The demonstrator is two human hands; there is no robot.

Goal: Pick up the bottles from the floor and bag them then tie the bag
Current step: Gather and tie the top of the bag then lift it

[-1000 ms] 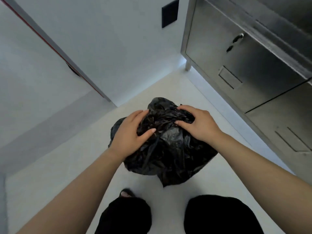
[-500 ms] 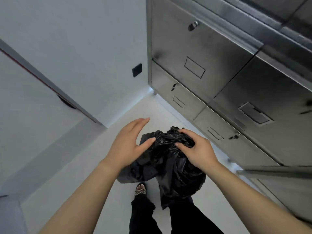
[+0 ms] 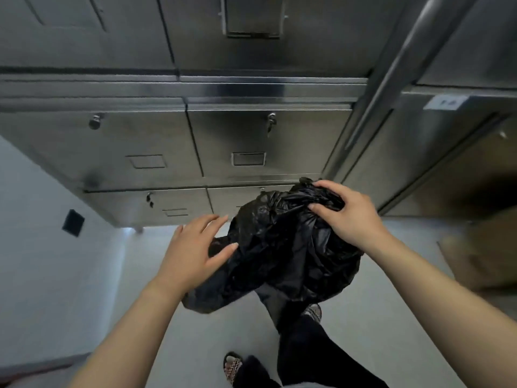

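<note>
A full, crumpled black plastic bag [image 3: 282,247] hangs in the air in front of me, its gathered top up at the right. My right hand [image 3: 347,214] grips that bunched top, fingers curled into the plastic. My left hand [image 3: 195,247] is spread flat with straight fingers at the bag's left side, thumb tip touching the plastic. No bottles show; whatever is in the bag is hidden.
Steel cabinets [image 3: 156,147] with locks and label holders fill the view ahead. A steel door edge [image 3: 391,79] slants at the right. A blurred brown box [image 3: 481,256] sits at the right. My sandalled feet [image 3: 232,368] stand on pale floor. A black wall plate [image 3: 73,222] is at left.
I have stood up and turned toward the cabinets, lifting the bag with my right hand. My left hand let go of the bag's top and now lies open beside it.
</note>
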